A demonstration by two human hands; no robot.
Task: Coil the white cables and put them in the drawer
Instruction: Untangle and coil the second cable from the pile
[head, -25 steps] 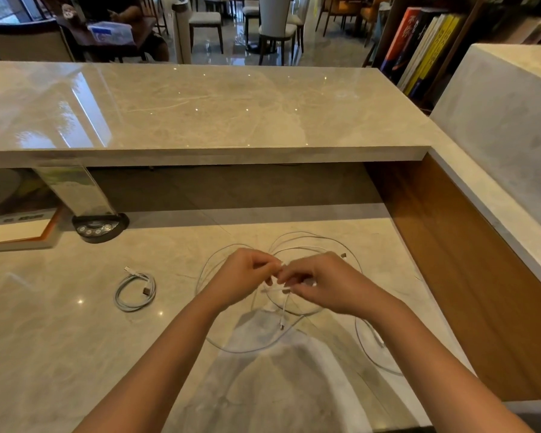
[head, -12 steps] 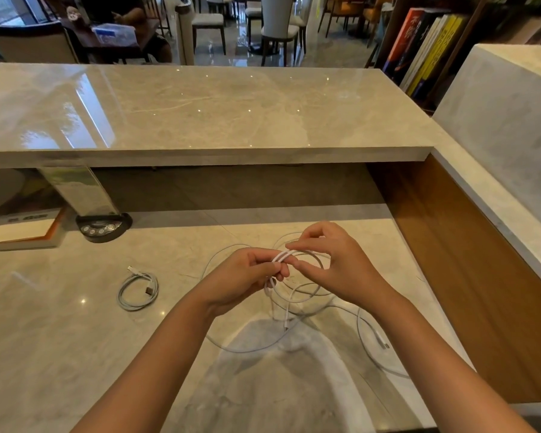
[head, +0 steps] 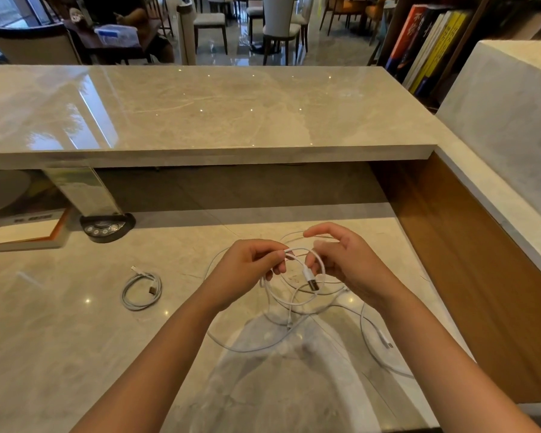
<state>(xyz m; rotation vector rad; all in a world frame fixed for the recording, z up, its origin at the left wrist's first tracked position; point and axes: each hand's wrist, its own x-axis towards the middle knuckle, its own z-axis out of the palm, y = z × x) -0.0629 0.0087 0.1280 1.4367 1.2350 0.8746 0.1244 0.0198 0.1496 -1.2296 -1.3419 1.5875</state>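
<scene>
Loose white cable [head: 294,303]: held above the desk [head: 60,354], centre-right, w/ several slack loops hanging from the hands. Its USB plug [head: 311,281], metal end down, dangles between the two hands. Lower loops trail onto the desk surface toward the near edge; one run curves off to the right, ending in a small connector [head: 386,340] lying near the right edge, close to the wood side panel [head: 481,292].

Left hand [head: 247,270]: fingers curled, thumb and forefinger pinching the cable at the top of the loop. Right hand [head: 350,264]: lower fingers curled round the cable strand just beside the plug; forefinger and thumb extended forward, apart. Hands near each other, not touching.

Coiled white cable [head: 142,290]: lies flat on the desk, left of the left hand, well apart from it; both connectors visible at the coil. Bare surface on all sides of the coil.

Far-left desk area: black round device w/ buttons [head: 107,226] at the foot of a clear acrylic stand [head: 85,189]; a white box w/ orange edge [head: 28,234] beside it.

Raised marble counter [head: 200,114] overhangs the desk's far edge. Beyond: books [head: 425,48] upper right, chairs [head: 278,23] in the background.
</scene>
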